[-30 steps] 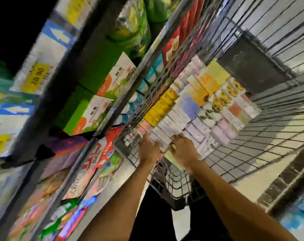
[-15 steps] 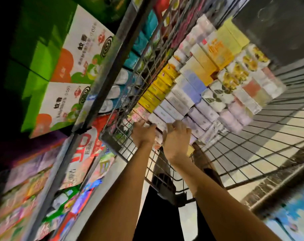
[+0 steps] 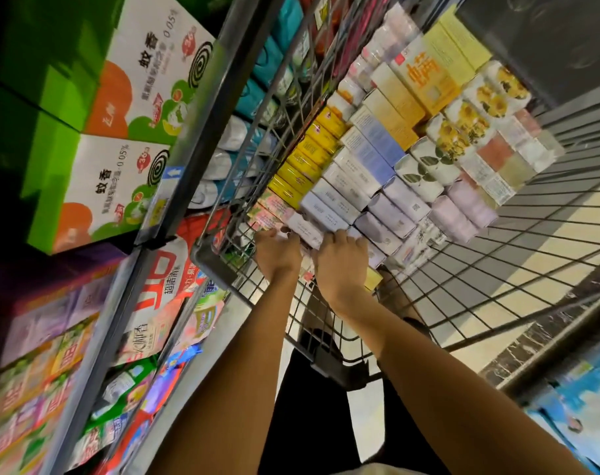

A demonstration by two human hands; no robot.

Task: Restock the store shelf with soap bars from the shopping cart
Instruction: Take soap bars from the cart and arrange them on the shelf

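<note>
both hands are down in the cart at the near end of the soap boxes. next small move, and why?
Probably close both hands on the near white soap box and lift it clear. The left hand and right hand already flank it, fingers on its near end, inside the cart; whether they grip yet is unclear.

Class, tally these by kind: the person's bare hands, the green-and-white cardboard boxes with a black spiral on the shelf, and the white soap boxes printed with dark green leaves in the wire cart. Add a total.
Bare hands: 2, left hand and right hand
Green-and-white spiral-print cardboard boxes: 2
White leaf-print soap boxes: 2
Total: 6
</note>
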